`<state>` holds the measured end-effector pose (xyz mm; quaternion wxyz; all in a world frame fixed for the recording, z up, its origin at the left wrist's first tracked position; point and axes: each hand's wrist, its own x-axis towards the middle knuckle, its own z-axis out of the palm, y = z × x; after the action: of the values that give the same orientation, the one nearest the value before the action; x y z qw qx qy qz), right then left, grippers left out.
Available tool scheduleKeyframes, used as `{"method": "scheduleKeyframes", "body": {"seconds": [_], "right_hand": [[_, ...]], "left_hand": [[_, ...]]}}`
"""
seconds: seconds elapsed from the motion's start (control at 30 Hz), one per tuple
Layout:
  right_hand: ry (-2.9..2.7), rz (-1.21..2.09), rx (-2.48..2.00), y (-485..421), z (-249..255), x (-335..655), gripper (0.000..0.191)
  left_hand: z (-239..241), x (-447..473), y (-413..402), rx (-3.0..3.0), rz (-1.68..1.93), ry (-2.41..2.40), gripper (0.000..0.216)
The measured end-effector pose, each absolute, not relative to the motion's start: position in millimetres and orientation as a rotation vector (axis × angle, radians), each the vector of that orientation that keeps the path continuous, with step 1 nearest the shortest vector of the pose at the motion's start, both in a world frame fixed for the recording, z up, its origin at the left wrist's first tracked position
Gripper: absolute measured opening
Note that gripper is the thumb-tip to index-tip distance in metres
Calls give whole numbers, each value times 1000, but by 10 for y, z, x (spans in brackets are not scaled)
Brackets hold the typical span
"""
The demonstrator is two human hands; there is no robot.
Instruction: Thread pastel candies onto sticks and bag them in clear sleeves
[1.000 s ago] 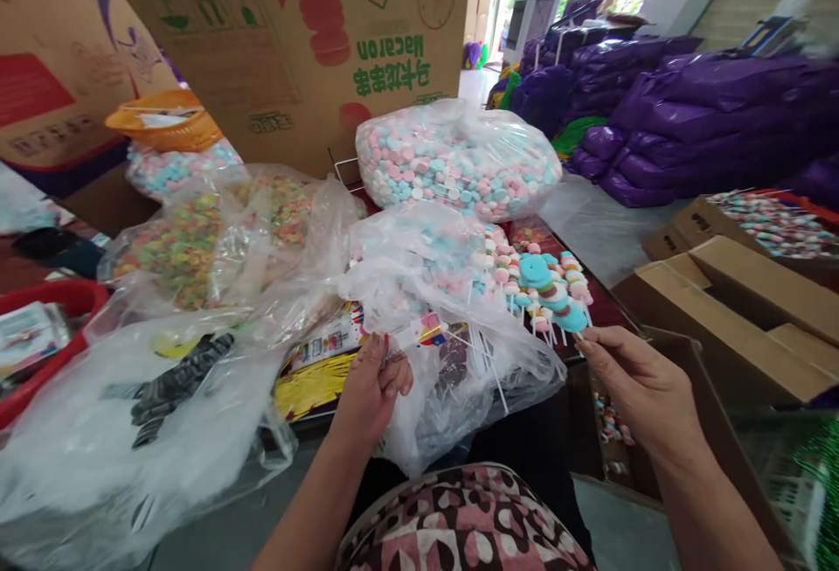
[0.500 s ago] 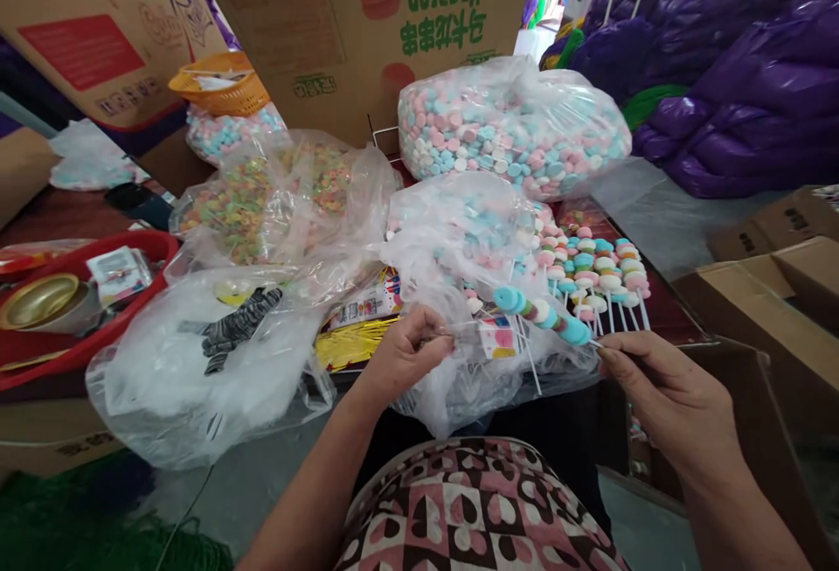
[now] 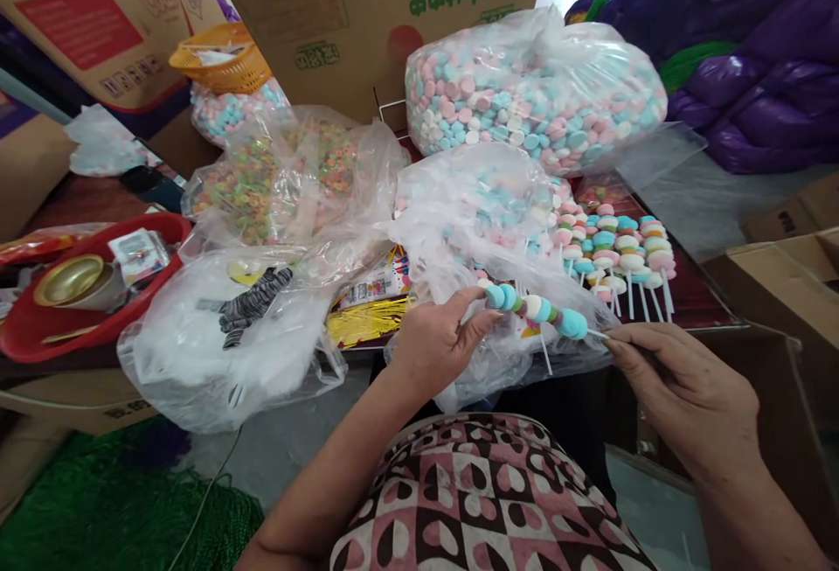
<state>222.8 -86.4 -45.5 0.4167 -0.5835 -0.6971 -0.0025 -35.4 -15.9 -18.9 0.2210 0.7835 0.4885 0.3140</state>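
— What do you hold, and where is it?

— I hold one skewer of sweets [image 3: 536,307], at about four o'clock from the middle of my view. My right hand [image 3: 688,392] has a narrow grip, pinching the bare stick [image 3: 595,334]; I believe this is because the sweets look soft and pressing could mark them.

— And the left hand [image 3: 440,337]?

— It is between five and six o'clock, thumb and finger around the far end (whether they truly pinch there, I cannot tell). Perhaps both ends are minded so that the row does not tip.

— Why are the other skewers [image 3: 630,249] at three o'clock?

— They lie side by side on the table [image 3: 703,302], sticks toward me, probably for easy taking. The big bag of sweets [image 3: 524,107], at one o'clock, sits behind, maybe to leave the near side for my hands.
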Motion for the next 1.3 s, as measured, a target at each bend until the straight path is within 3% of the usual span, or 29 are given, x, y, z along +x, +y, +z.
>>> {"method": "scheduleKeyframes", "body": {"seconds": [0.5,0.87,1.13,1.3], "right_hand": [[-1787,6,-1504,-873,-484,2123,14],[-1816,112,-1514,-920,-461,2004,15],[-1745,54,-1510,-915,-465,2018,14],[-1596,133,-1551,-911,-512,2079,12]], "left_hand": [[-201,-328,-175,1775,818,1140,35],[-323,-270,-196,2001,969,1428,24],[-383,-296,-147,1655,1092,1414,22],[-384,-360,-122,1055,978,1119,31]]}}
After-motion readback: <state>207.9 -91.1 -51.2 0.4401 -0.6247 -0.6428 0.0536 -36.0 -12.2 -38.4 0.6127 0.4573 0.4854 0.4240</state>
